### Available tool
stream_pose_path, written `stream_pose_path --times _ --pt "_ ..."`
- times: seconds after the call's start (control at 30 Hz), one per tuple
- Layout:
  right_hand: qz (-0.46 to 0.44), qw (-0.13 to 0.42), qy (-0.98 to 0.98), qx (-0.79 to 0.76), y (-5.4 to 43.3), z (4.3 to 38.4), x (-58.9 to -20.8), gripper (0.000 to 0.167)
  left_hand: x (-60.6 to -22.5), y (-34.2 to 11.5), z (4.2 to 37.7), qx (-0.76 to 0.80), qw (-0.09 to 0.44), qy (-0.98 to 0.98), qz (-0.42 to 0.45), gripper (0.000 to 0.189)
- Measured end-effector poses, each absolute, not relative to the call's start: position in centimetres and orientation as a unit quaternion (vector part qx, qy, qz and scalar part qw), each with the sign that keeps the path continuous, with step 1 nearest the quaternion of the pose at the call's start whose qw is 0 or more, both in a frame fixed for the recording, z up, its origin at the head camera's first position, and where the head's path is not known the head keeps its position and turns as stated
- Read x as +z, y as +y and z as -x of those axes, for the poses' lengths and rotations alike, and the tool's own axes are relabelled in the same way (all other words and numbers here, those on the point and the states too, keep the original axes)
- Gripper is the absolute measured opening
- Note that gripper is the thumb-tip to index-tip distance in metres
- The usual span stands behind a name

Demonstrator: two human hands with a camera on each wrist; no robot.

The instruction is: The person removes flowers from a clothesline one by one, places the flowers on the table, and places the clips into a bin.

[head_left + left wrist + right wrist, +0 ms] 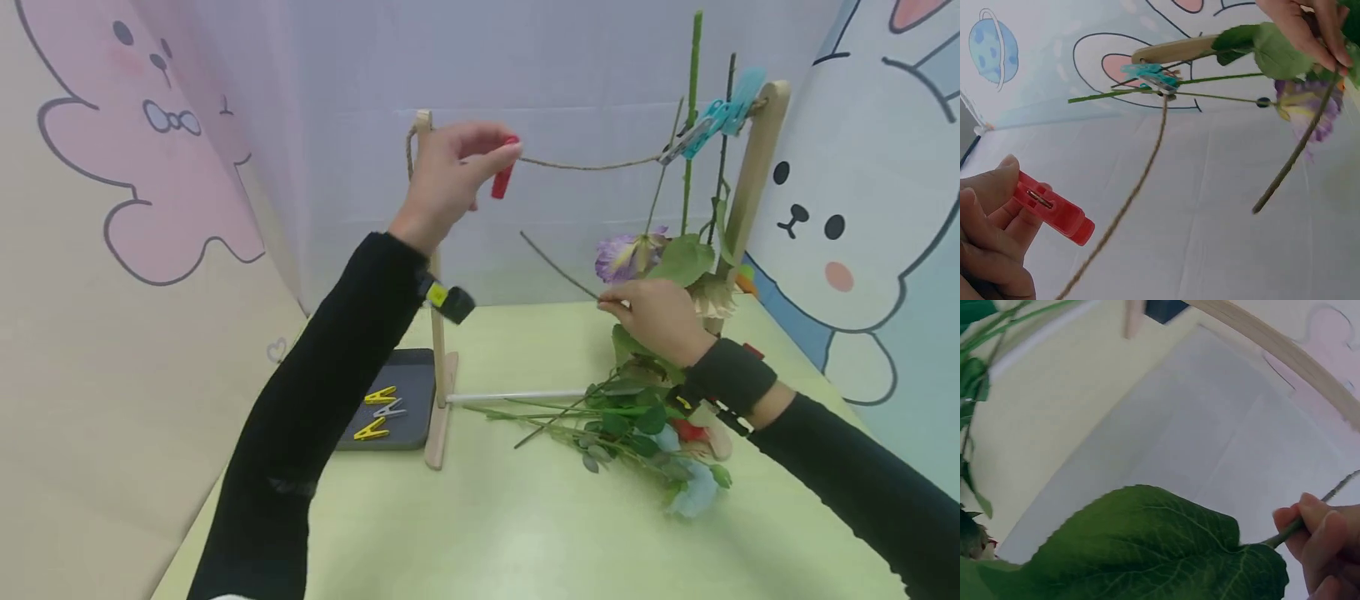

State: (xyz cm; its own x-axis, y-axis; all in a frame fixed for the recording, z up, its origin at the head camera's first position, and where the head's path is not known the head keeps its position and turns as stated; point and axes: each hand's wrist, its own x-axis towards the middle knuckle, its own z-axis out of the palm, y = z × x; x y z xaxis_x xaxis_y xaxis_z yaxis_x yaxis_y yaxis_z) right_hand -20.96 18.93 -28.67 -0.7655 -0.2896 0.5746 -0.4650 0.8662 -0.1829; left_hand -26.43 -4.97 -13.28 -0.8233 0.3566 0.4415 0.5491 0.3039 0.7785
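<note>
Green table | pale backdrop | rabbit drawing | pink figure (bow-tied)

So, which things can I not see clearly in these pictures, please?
- Head view: left part of the tray, behind the left sleeve; more clips may hide there.
- Head view: part of the held stem, covered by the right hand.
- Right wrist view: big leaf, cut off by the bottom edge.
</note>
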Motion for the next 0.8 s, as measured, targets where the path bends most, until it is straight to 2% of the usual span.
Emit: stream_pose_path --times 0.27,0.4,0.53,0.8 --pt "-0.259 0.168 -0.950 0.041 18.3 20.3 -33.3 0.004 -19.5 -13.2 24.5 -0.422 0.089 -0.856 0.285 0.027" --pt "-0.272 0.124 -0.954 -0.020 18.3 20.3 -36.1 0.015 -23.1 -16.3 24.6 -0.363 0.076 -0.891 0.263 0.030" --pt "-0.285 0.112 -0.950 -0.061 18.4 20.3 -38.3 0.021 -27.5 -19.8 25.4 -0.269 0.048 -0.928 0.252 0.026" --pt "-0.306 0.132 -0.940 -0.076 18.3 20.8 -40.2 0.026 -35.8 -28.3 27.4 -0.025 -0.031 -0.967 0.250 0.026"
